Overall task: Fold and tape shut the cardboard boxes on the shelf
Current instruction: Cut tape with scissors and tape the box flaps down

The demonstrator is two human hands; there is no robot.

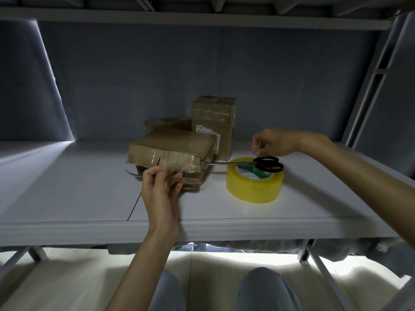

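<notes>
Three cardboard boxes are sitting mid-shelf (pixel 67 176): a flat box (pixel 170 151) in front, a tall box (pixel 213 122) behind, another hiding between. Right of them a tape roll (pixel 253 187) is carrying scissors (pixel 258 164), blades pointing left at the flat box. The left hand (pixel 160 187) is pinching a clear tape strip against the box's near face. The right hand (pixel 276 142), nearer the scissors, is hovering just above their handles, fingers (pixel 256 147) loosely curled, gripping nothing.
</notes>
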